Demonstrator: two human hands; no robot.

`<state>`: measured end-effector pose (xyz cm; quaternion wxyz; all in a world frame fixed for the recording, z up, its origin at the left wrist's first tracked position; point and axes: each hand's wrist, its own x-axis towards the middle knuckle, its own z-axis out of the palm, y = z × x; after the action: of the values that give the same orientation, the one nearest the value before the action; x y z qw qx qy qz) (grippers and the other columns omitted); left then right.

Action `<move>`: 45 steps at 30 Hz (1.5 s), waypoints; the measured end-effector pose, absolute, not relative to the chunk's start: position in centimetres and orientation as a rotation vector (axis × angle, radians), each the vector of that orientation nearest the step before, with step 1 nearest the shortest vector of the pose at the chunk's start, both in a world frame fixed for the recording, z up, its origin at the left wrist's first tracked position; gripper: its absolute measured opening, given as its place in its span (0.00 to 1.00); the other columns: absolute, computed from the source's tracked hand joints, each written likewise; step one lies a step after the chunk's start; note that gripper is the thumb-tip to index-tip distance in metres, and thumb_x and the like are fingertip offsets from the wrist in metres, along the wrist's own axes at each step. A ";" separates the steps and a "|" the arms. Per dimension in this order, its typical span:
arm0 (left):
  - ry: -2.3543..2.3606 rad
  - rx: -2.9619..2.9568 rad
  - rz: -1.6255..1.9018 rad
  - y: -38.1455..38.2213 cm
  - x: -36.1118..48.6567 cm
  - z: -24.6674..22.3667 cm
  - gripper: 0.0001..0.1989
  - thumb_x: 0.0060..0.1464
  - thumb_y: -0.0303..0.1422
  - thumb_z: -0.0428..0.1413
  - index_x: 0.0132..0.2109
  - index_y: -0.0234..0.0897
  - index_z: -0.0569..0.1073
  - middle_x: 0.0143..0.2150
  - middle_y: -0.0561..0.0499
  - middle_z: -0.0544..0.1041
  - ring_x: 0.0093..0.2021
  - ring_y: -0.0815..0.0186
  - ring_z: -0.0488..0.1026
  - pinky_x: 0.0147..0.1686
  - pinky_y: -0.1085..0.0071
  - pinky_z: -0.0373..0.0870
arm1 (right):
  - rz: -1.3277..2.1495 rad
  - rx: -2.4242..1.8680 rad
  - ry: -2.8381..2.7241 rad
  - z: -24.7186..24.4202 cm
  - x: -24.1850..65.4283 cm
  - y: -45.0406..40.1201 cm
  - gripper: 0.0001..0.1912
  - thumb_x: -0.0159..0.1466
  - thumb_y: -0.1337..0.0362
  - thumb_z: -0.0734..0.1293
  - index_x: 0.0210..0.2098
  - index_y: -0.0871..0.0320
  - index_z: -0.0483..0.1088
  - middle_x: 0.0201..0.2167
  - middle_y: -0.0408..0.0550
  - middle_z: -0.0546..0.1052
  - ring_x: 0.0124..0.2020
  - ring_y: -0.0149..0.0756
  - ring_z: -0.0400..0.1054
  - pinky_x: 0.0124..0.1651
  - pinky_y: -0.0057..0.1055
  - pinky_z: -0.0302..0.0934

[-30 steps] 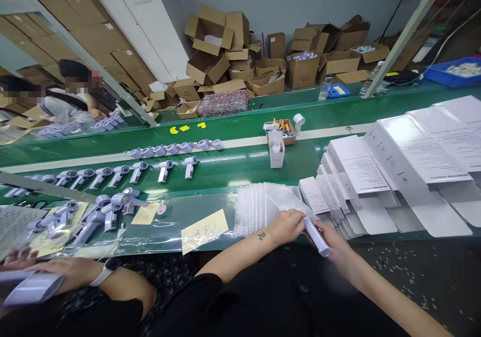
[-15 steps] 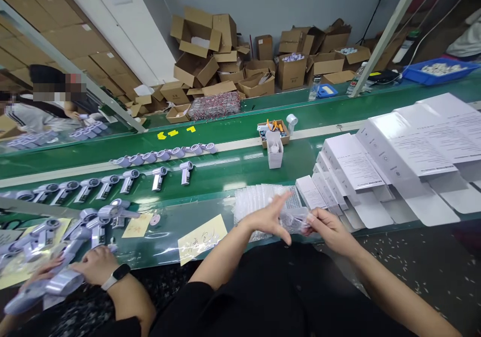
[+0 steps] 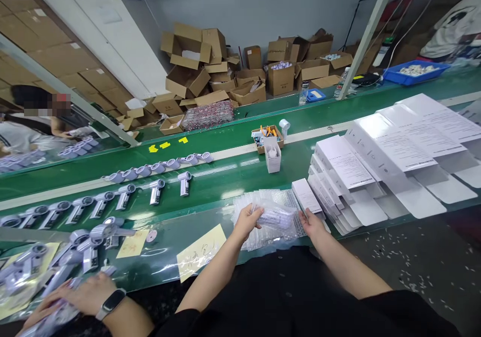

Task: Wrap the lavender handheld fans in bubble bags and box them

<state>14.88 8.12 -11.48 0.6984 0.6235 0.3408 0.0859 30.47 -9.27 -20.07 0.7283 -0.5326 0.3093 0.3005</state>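
A clear bubble-wrap bag (image 3: 278,217) with a pale, long shape inside lies across my left hand's grip. The fingers of my left hand (image 3: 248,221) are closed on its left end. My right hand (image 3: 314,224) is at the near end of a small white box (image 3: 306,195), thumb and fingers apart, its fingertips against or just beside the box's lower edge. The bag's right end reaches close to that thumb. Beneath the bag, a fanned stack of flat bubble-wrap bags (image 3: 244,201) lies on the table.
Stacked white boxes (image 3: 341,161) with open flaps stand to the right. Pale purple handheld fans (image 3: 156,191) line the green belt on the left. Beyond are an open white box (image 3: 272,156) and a small parts carton (image 3: 259,149). A co-worker's hands (image 3: 86,294) work at lower left.
My right hand has let go of the bag and moved to the small white box. My left hand, earlier spread open, has closed on the bag's left end. The view has shifted slightly.
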 end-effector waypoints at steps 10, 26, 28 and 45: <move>0.803 1.042 0.495 11.8 12.6 -9.5 0.15 0.58 0.40 0.51 0.48 0.36 0.68 0.44 0.46 0.71 0.38 0.67 0.71 0.34 0.68 0.72 | 0.540 -1.503 0.213 -17.0 24.1 -10.0 0.12 0.46 0.59 0.72 0.24 0.57 0.68 0.36 0.48 0.69 0.43 0.44 0.67 0.47 0.41 0.65; 0.777 1.635 0.591 8.7 16.4 -6.0 0.18 0.44 0.45 0.59 0.35 0.35 0.68 0.25 0.55 0.68 0.22 0.74 0.66 0.17 0.80 0.64 | 0.316 -1.995 -1.035 -14.2 31.7 -7.9 0.24 0.48 0.62 0.69 0.43 0.57 0.62 0.47 0.53 0.64 0.52 0.47 0.59 0.52 0.43 0.58; 0.783 1.643 0.553 8.9 16.6 -5.5 0.18 0.46 0.46 0.58 0.35 0.35 0.67 0.22 0.57 0.66 0.18 0.75 0.62 0.14 0.81 0.59 | 0.335 -1.907 -0.968 -14.2 32.2 -7.6 0.25 0.45 0.62 0.71 0.41 0.57 0.63 0.45 0.52 0.65 0.50 0.48 0.59 0.53 0.45 0.57; 0.788 2.649 0.118 4.6 23.0 -4.6 0.15 0.56 0.40 0.51 0.45 0.34 0.67 0.40 0.41 0.71 0.40 0.57 0.71 0.40 0.64 0.65 | 0.325 -1.754 -1.166 -15.9 32.7 -6.5 0.27 0.48 0.63 0.70 0.45 0.54 0.58 0.47 0.54 0.62 0.53 0.49 0.57 0.55 0.50 0.54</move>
<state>23.00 4.58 -4.62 0.1865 0.9408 0.2798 0.0419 32.70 -6.50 -15.86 0.4841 -0.7201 -0.4788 0.1333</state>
